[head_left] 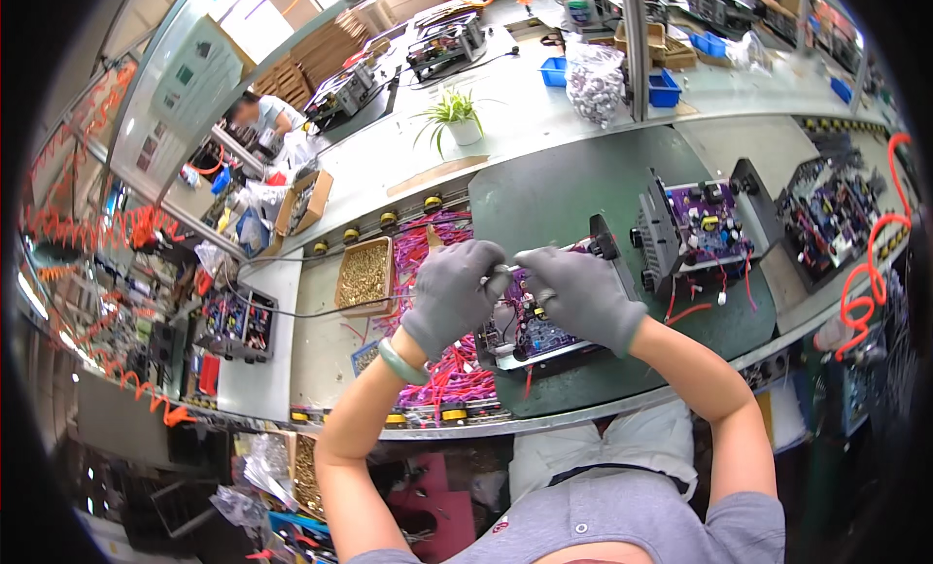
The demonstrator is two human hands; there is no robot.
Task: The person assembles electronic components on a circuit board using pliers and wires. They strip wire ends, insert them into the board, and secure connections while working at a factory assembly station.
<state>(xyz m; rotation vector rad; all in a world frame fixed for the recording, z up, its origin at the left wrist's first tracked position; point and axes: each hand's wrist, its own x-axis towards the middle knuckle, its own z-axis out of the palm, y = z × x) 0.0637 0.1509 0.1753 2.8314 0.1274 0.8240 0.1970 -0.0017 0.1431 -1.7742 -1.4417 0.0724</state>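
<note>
My left hand [453, 294] and my right hand [583, 294], both in grey gloves, meet over an open device chassis [554, 355] with a purple circuit board [533, 323]. The fingers of both are curled into a pinch, their tips almost touching. Whatever they hold is too small or hidden to name. Under the left wrist lies a heap of pink and red wire leads [452, 370]. To the right of the hands stands a second open chassis [705, 224] with a purple board and red leads hanging from its front.
A box of small brass-coloured parts [365, 275] sits left of the wires. More boards [831, 214] are stacked at the far right, near a coiled orange hose [870, 292]. Behind are a potted plant [457, 120] and blue bins [664, 88]. Another person [267, 115] works at the back left.
</note>
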